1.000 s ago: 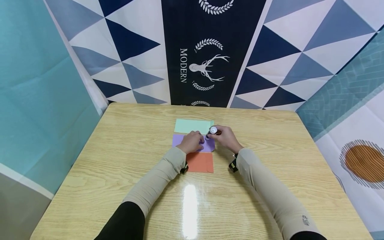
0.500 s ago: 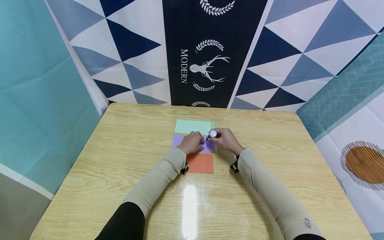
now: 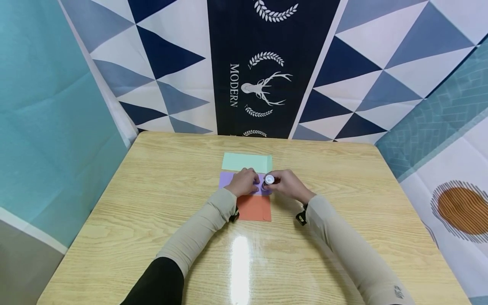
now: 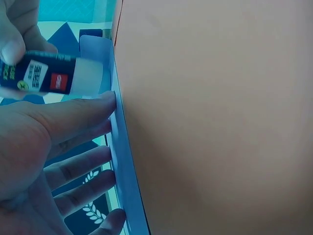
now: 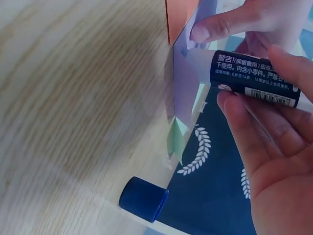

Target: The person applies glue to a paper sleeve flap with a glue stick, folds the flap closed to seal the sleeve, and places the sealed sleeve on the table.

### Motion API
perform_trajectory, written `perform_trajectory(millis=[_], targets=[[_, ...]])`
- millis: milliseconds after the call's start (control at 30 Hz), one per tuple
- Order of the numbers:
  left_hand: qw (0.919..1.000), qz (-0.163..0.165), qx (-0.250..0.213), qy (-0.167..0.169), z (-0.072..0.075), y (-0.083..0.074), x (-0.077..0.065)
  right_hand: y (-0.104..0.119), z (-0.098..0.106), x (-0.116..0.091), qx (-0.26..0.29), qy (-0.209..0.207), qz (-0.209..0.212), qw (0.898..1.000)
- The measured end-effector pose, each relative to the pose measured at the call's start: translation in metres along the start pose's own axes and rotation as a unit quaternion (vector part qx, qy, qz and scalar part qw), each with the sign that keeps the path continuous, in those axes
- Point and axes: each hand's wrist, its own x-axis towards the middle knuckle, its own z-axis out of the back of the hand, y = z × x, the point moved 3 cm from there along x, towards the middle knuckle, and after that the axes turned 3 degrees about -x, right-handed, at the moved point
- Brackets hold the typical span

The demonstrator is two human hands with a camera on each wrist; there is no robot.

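Note:
A purple paper envelope (image 3: 225, 180) lies between a mint green envelope (image 3: 245, 161) behind it and an orange-red envelope (image 3: 254, 208) in front. My left hand (image 3: 244, 181) presses its fingertips on the purple envelope, fingers spread, as the left wrist view shows. In my right hand (image 3: 291, 185) I grip a glue stick (image 5: 254, 78) with a dark printed label, its base upward. The stick's pale lower end meets the purple envelope near its right edge, close to my left thumb. Part of the purple envelope is hidden under my left hand.
A dark blue cap (image 5: 143, 199) stands on the wooden table (image 3: 160, 169) near the envelopes, seen in the right wrist view. Behind the table's far edge hangs a patterned cloth (image 3: 251, 80), with more cloth at both sides.
My right hand has drawn the glue stick toward me along the right end of the purple envelope. The left hand has stayed in place.

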Motion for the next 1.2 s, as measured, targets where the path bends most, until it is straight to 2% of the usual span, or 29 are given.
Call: perform_trajectory(millis=[267,467,600,900,1200], targets=[[1.0,-0.007,-0.006,0.001,0.002,0.001,0.0,0.003,0.003,-0.009,0.009,0.013,0.01,1.0],[0.9998,0.0,-0.008,0.016,0.001,0.002,0.002,-0.001,0.009,-0.005,0.024,-0.055,-0.023,0.998],[0.9999,-0.003,-0.003,0.009,0.0,0.003,0.002,-0.006,0.009,0.004,0.018,-0.084,-0.032,0.996],[1.0,-0.002,-0.004,0.006,0.0,0.002,0.001,-0.013,-0.002,0.022,0.009,-0.074,-0.046,0.996],[0.9998,0.003,-0.019,0.008,0.0,0.003,0.001,-0.011,-0.004,0.022,-0.014,-0.064,-0.016,0.998]])
